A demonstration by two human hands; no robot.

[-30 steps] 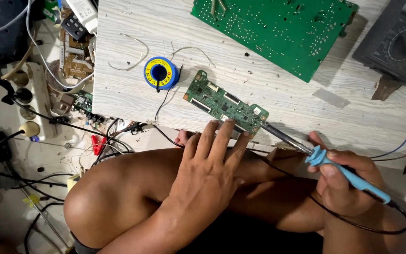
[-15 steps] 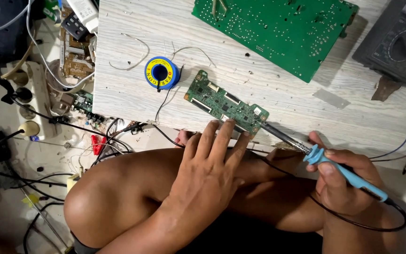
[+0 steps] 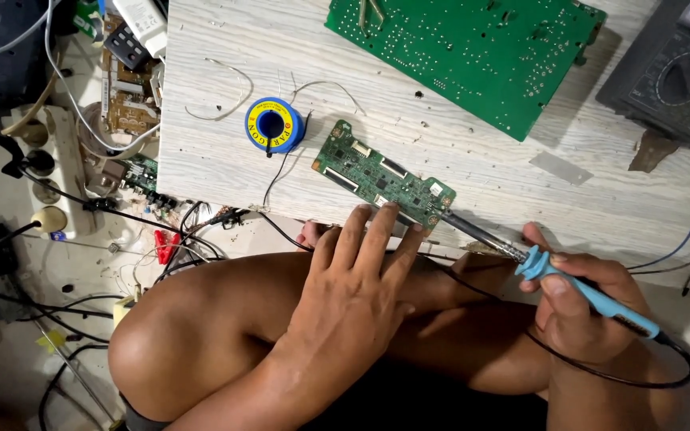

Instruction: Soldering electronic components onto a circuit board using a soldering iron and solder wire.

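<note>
The small green circuit board (image 3: 383, 179) lay near the surface's (image 3: 481, 168) front edge. The left hand (image 3: 353, 295), open-fingered, pinned its six-o'clock edge; the right hand (image 3: 580, 307) gripped the blue soldering iron (image 3: 557, 275), tip touching the three-o'clock corner. Firm pinning and a steady tip seemed wise.

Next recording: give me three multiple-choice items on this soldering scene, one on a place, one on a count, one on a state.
1. Where does the solder spool lie?
A. on the pale board, left of the small circuit board
B. on the person's knee
C. on the large circuit board

2. How many green circuit boards lie on the pale board?
A. one
B. two
C. four

3. What is the right hand doing?
A. resting empty
B. gripping the blue-handled soldering iron
C. holding the spool

Answers: 1 A, the spool sits on bare wood beside the small board. 2 B, one large and one small. 3 B, its fingers wrap the handle, while the left hand touches the small board's near edge.
</note>
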